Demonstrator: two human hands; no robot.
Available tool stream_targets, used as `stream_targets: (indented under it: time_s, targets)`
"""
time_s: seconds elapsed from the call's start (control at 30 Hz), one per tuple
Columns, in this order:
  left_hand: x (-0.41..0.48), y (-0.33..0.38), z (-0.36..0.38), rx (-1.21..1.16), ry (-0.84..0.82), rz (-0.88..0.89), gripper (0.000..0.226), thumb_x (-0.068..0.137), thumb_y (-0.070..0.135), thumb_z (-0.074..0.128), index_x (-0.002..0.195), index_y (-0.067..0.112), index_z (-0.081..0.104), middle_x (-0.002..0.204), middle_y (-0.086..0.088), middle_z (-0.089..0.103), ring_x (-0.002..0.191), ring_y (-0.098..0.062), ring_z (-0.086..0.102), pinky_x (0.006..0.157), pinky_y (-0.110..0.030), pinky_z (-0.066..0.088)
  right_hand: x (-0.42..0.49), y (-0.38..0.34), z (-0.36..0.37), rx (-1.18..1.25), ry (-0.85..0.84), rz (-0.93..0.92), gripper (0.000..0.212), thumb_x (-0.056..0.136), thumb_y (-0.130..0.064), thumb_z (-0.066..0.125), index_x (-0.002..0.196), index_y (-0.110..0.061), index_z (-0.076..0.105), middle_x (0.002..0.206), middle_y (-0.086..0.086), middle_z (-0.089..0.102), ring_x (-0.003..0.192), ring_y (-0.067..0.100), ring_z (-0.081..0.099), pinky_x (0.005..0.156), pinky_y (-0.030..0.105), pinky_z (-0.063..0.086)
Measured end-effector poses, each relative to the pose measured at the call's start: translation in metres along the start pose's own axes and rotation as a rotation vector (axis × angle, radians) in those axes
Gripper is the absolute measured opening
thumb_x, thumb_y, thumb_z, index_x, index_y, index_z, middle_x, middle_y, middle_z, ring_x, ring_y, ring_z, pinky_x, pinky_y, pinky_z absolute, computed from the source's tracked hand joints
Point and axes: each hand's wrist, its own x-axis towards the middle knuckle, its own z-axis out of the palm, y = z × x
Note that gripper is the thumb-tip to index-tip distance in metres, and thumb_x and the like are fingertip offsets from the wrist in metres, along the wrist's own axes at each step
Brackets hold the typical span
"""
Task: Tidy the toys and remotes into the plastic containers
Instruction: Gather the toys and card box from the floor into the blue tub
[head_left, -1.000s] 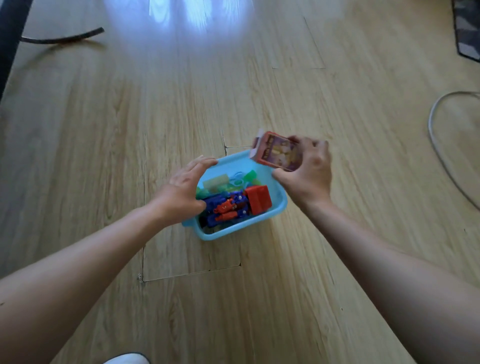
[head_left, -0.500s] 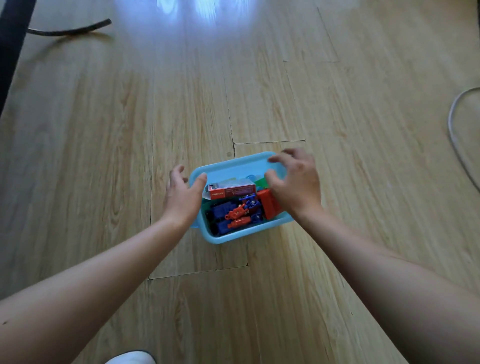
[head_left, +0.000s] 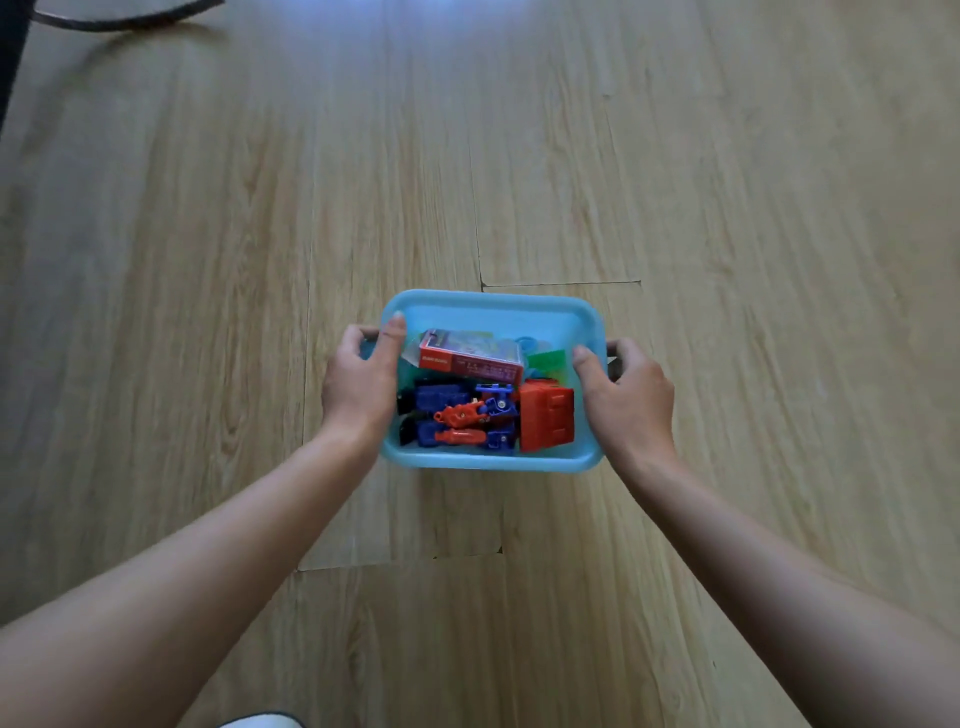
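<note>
Both hands, left (head_left: 358, 384) and right (head_left: 623, 395), clasp the toy-filled tub (head_left: 493, 306) by its ends; carrying it off level looks next.

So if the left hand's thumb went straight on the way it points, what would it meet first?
Probably the far wall of the blue container; the left hand grips the left rim, thumb aimed along it. The red card box sits just beside that line, depth unclear.

Premises appeared domestic; wood-effect plank flooring (head_left: 675, 182) ran throughout; a blue plastic tub (head_left: 493, 306) of children's toys (head_left: 462, 415) sat on it.
</note>
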Motion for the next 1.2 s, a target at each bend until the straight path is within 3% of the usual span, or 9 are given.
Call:
stream_targets:
  time_s: [0.17, 0.37, 0.6, 0.73, 0.83, 0.93, 1.07, 1.2]
  targets:
    - [-0.040, 0.053, -0.014, -0.028, 0.007, -0.121, 0.034, 0.076, 0.039, 0.073, 0.093, 0.019, 0.051, 0.097, -0.008, 0.066, 0.078, -0.023, 0.061, 0.068, -0.035, 0.050, -0.025, -0.051, -0.058, -0.005, 0.018, 0.027, 0.022, 0.089, -0.043, 0.055, 0.090, -0.021, 0.056, 0.069, -0.003, 0.062, 0.067, 0.017, 0.060, 0.063, 0.036, 0.045]
    - [-0.123, 0.164, -0.063, -0.005, 0.008, -0.170, 0.040, 0.067, 0.039, 0.079, 0.093, 0.022, 0.055, 0.094, -0.004, 0.069, 0.082, -0.024, 0.066, 0.076, -0.042, 0.054, -0.080, -0.144, -0.158, -0.038, -0.028, -0.004, 0.021, 0.089, -0.042, 0.056, 0.089, -0.021, 0.054, 0.070, -0.006, 0.062, 0.066, 0.015, 0.060, 0.061, 0.035, 0.044]
    - [-0.236, 0.294, -0.153, -0.010, 0.117, -0.150, 0.034, 0.070, 0.040, 0.077, 0.092, 0.025, 0.055, 0.085, 0.006, 0.067, 0.075, -0.015, 0.064, 0.068, -0.035, 0.051, -0.150, -0.282, -0.269, -0.053, -0.089, -0.084, 0.023, 0.087, -0.046, 0.059, 0.091, -0.024, 0.053, 0.067, -0.009, 0.061, 0.064, 0.017, 0.058, 0.059, 0.034, 0.040]
    - [-0.288, 0.349, -0.220, -0.043, 0.282, -0.132, 0.029, 0.076, 0.040, 0.073, 0.090, 0.022, 0.055, 0.081, 0.009, 0.062, 0.075, -0.016, 0.061, 0.071, -0.034, 0.048, -0.194, -0.362, -0.308, -0.041, -0.187, -0.187, 0.023, 0.089, -0.043, 0.058, 0.085, -0.022, 0.051, 0.061, -0.005, 0.057, 0.059, 0.019, 0.056, 0.057, 0.036, 0.042]
    - [-0.307, 0.376, -0.281, -0.043, 0.376, -0.105, 0.018, 0.081, 0.036, 0.067, 0.086, 0.023, 0.054, 0.077, 0.009, 0.059, 0.072, -0.018, 0.059, 0.066, -0.032, 0.044, -0.228, -0.415, -0.313, 0.006, -0.233, -0.242, 0.019, 0.089, -0.042, 0.057, 0.088, -0.025, 0.051, 0.061, -0.005, 0.058, 0.059, 0.016, 0.057, 0.057, 0.036, 0.043]
    - [-0.315, 0.387, -0.349, -0.066, 0.420, -0.077, 0.014, 0.084, 0.032, 0.063, 0.080, 0.026, 0.052, 0.077, 0.008, 0.059, 0.067, -0.010, 0.056, 0.056, -0.028, 0.038, -0.262, -0.461, -0.295, 0.031, -0.305, -0.296, 0.019, 0.089, -0.041, 0.056, 0.091, -0.023, 0.052, 0.061, -0.006, 0.057, 0.059, 0.017, 0.056, 0.057, 0.036, 0.044]
    - [-0.329, 0.358, -0.452, -0.079, 0.500, -0.125, 0.011, 0.081, 0.026, 0.066, 0.084, 0.024, 0.055, 0.079, 0.011, 0.058, 0.070, -0.008, 0.055, 0.060, -0.028, 0.039, -0.329, -0.502, -0.239, 0.000, -0.467, -0.301, 0.016, 0.090, -0.038, 0.056, 0.097, -0.023, 0.058, 0.060, -0.009, 0.053, 0.058, 0.008, 0.054, 0.053, 0.027, 0.038]
    - [-0.340, 0.307, -0.548, -0.052, 0.512, -0.186, 0.014, 0.081, 0.020, 0.067, 0.093, 0.023, 0.060, 0.085, 0.007, 0.061, 0.073, -0.011, 0.056, 0.063, -0.027, 0.041, -0.398, -0.530, -0.171, -0.012, -0.643, -0.190, 0.009, 0.090, -0.034, 0.057, 0.096, -0.028, 0.059, 0.070, -0.002, 0.063, 0.068, 0.018, 0.065, 0.066, 0.042, 0.056]
